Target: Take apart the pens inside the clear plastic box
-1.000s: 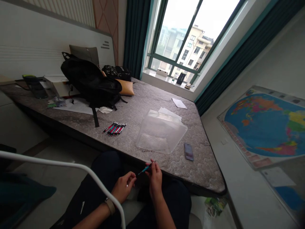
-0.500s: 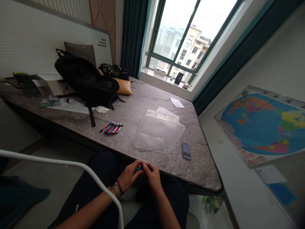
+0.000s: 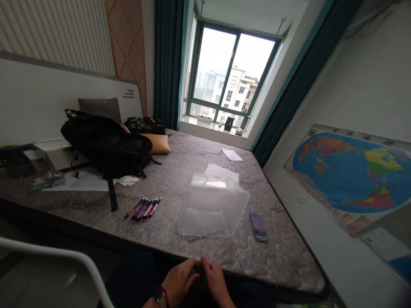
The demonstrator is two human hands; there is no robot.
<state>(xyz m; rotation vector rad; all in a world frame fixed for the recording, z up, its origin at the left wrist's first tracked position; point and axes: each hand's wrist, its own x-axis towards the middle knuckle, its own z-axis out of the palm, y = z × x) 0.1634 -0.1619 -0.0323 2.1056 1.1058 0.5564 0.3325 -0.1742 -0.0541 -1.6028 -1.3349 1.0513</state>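
Low in the view, at the near edge of the bed, my left hand (image 3: pixel 180 277) is closed around a small teal pen (image 3: pixel 193 271), most of it hidden by the fingers. Close beside it my right hand (image 3: pixel 214 277) is closed too, its thumb raised and its fingertips near the pen; what it pinches is hidden. Ahead and to the left, a bunch of red, teal, white and black pens (image 3: pixel 143 209) lies on the mattress (image 3: pixel 167 231). Straight ahead stands a clear plastic box (image 3: pixel 210 209).
Right of the box lies a blurred-out phone (image 3: pixel 258 227). White papers (image 3: pixel 221 172) lie behind the box. A black backpack (image 3: pixel 105 145) and a tan pouch (image 3: pixel 159 144) sit at the back left. A white curved rail (image 3: pixel 64 253) crosses the lower left.
My view has tilted upward, so the bed and hands sit lower in the picture. My hands stay close together; less of the teal pen shows now.
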